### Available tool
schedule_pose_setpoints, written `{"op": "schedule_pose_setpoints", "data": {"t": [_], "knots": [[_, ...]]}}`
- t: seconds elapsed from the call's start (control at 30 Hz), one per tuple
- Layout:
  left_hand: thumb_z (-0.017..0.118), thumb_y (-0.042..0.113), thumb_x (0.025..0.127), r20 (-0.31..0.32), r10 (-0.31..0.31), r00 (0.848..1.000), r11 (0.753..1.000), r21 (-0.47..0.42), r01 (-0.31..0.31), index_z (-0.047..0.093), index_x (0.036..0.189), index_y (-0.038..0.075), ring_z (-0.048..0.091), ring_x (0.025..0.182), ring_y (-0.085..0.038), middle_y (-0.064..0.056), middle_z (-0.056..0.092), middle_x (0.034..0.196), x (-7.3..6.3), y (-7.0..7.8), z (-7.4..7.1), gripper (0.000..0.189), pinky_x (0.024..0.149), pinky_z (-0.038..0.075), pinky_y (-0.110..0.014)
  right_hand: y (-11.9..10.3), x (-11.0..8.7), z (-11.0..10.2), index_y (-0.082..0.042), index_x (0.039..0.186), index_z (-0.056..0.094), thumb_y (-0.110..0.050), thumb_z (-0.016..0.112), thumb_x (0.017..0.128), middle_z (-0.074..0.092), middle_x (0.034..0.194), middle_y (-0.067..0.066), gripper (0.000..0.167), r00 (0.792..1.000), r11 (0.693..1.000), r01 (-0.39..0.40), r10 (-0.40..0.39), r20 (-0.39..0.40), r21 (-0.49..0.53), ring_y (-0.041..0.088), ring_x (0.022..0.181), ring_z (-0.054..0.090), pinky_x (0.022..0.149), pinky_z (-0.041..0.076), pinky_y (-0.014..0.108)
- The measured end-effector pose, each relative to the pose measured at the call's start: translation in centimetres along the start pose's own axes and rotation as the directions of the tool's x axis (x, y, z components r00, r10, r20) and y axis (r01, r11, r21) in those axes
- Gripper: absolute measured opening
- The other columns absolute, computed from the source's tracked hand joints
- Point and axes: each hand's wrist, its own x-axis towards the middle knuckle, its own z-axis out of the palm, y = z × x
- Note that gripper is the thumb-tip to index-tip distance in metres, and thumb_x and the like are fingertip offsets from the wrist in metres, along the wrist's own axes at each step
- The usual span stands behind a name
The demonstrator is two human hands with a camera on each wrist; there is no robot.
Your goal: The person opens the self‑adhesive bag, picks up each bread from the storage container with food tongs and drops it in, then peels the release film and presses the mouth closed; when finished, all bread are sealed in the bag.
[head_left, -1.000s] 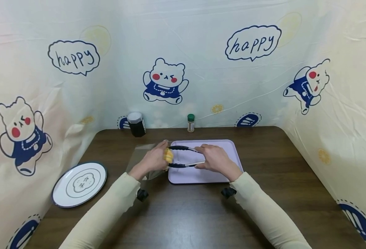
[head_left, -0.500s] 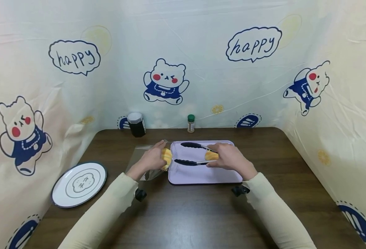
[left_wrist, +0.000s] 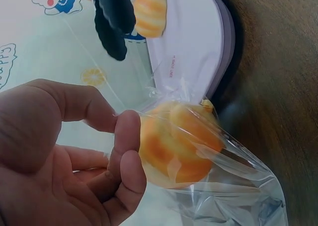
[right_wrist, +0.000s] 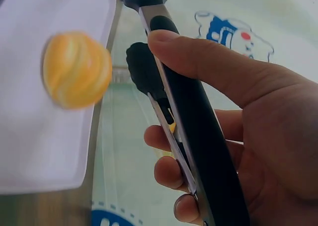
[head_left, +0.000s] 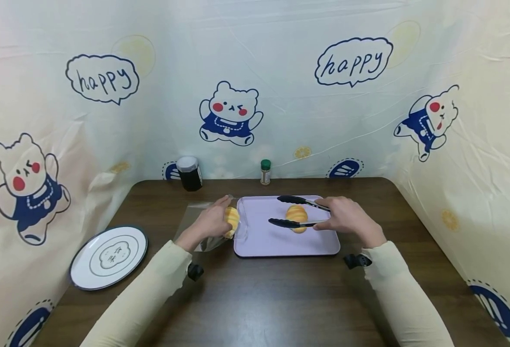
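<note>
Right hand [head_left: 349, 219] grips a pair of black-and-silver tongs [head_left: 287, 223], back of the hand uppermost, thumb laid along one handle and fingers curled against the other, as shown in the right wrist view. The two tong arms stand well apart and point left over a lilac tray [head_left: 261, 245]. One striped roll [head_left: 296, 212] lies on the tray; in the head view the near tong arm crosses in front of it, while the right wrist view shows a gap between this roll and the tongs. Left hand [head_left: 211, 222] pinches the film of a transparent bag [left_wrist: 243, 196] between curled digits. A second roll [left_wrist: 174, 146] sits inside the bag, just beside the left fingertips and at the tray's left edge. Both forearms, in cream sleeves [head_left: 138, 296], extend forward from the lower part of the head view and slant inward toward the tray. A white plate [head_left: 109, 258] with a dark rim lies to the left on a brown table [head_left: 255, 299]. Along the far edge, a dark jar [head_left: 190, 176] with a pale lid and a small green-capped bottle [head_left: 265, 172] stand upright before a printed curtain [head_left: 281, 58].
</note>
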Motion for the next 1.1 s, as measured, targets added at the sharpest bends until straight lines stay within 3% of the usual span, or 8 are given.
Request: {"op": "schedule_pose_setpoints", "data": {"t": [0.53,0.83,1.1], "knots": [[0.067,0.011,0.075,0.018,0.013,1.000,1.000,-0.020,-0.013,0.037,0.151,-0.003,0.032,0.148,-0.037,-0.016,0.027,0.164,-0.2,0.1,-0.2,0.083,0.094,0.049,-0.045,4.8,-1.3,-0.2,-0.009,0.142,0.056,-0.060,0.081,0.073,0.061,0.137,0.023,0.089,0.988,0.990,-0.137,0.136,0.066,0.013,0.042,0.121,0.058,0.099,0.047,0.063],[0.068,0.013,0.075,0.022,0.004,1.000,1.000,-0.023,-0.004,0.036,0.152,-0.002,0.033,0.148,-0.037,-0.015,0.026,0.165,-0.2,0.0,-0.2,0.085,0.101,0.046,-0.047,5.5,-1.2,0.6,-0.010,0.143,0.055,-0.058,0.081,0.074,0.059,0.138,0.025,0.087,0.984,0.991,-0.137,0.136,0.118,0.003,0.043,0.121,0.058,0.098,0.047,0.064],[0.070,0.013,0.074,0.025,-0.006,1.000,0.999,-0.038,0.007,0.035,0.153,-0.001,0.036,0.146,-0.038,-0.015,0.025,0.165,-0.2,0.1,-0.1,0.087,0.094,0.048,-0.045,5.7,-1.0,1.1,-0.011,0.140,0.058,-0.057,0.080,0.076,0.061,0.137,0.023,0.082,0.985,0.992,-0.129,0.129,0.118,-0.010,0.043,0.121,0.059,0.098,0.047,0.064]]}}
